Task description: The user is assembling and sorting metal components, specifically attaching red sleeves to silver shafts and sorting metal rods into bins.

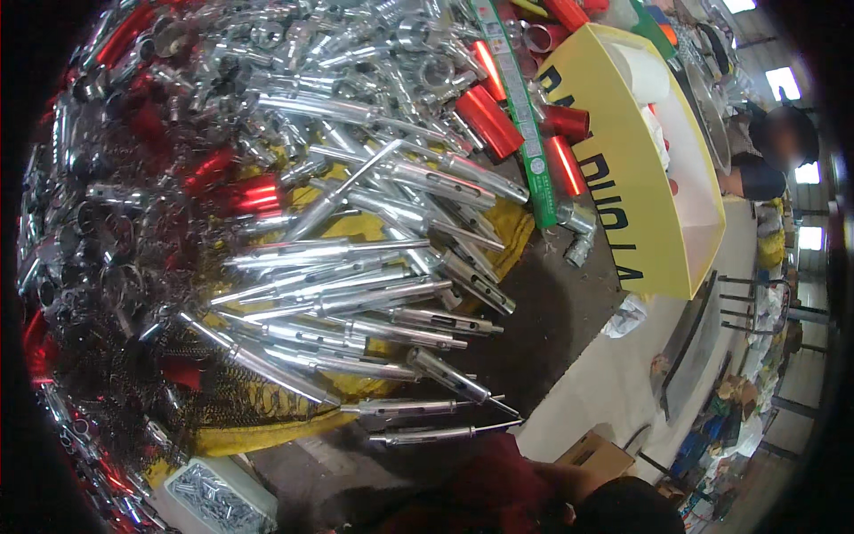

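Note:
Neither of my hands shows in the head view. In the middle lies a loose heap of shiny silver slotted tubes (374, 294), several with thin rods sticking out of an end. They rest across one another on a yellow sack (267, 436). Behind and to the left spreads a large pile of small silver metal fittings (222, 62). Red metallic sleeves (489, 120) lie by the far side of the pile, and more red pieces are mixed into it. Dark coiled or mesh-like material (258, 392) covers part of the sack.
A long green carton (525, 116) lies beside a yellow box (614, 160) with a white inside. At the lower left stands a pale plastic bin (258, 498) of small screw-like parts. A person in dark red (485, 485) is at the lower edge; another person (761, 178) is at far right.

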`<state>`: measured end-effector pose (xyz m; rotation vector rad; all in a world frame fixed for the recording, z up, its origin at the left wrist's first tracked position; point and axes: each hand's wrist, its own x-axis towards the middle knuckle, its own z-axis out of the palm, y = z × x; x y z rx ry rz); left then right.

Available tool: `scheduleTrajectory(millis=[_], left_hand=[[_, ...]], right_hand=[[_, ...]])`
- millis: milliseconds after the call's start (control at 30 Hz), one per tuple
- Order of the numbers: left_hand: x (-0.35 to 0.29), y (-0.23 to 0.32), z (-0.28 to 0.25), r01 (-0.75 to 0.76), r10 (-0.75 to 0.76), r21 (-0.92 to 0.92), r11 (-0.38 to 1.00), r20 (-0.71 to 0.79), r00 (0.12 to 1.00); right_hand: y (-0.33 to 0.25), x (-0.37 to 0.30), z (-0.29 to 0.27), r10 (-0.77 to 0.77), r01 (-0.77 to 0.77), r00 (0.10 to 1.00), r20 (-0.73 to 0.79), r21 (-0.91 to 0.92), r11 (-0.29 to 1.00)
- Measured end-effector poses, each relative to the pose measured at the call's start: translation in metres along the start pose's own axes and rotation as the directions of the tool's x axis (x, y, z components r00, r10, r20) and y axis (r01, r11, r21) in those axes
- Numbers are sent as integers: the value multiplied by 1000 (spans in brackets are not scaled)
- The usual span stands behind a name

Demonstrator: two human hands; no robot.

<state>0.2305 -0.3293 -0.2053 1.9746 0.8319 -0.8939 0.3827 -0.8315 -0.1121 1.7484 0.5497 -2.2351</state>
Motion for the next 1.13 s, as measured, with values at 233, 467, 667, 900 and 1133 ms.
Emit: scheduleTrajectory(millis=[233,467,667,900,1133], left_hand=[[35,28,-23,-65,65,-28,997,-15,998],[67,52,-53,-128,117,-48,991,-181,976],[34,21,-1,-74,40,-111,991,-282,959],[-68,78,-32,-383,-138,-675,630,-583,800],[-82,74,25,-126,8,-162,979,-584,812]], right_hand=[[121,-38,-102,-6,5,1000,-9,-49,999],[-53,63,-227,-64,41,993,-104,-207,977],[-140,-15,-292,-198,-218,885,-422,-751,623],[-164,-74,-396,-902,-433,-432,12,-880,196],[-258,-194,-325,-592,391,-365,-718,-696,603]])
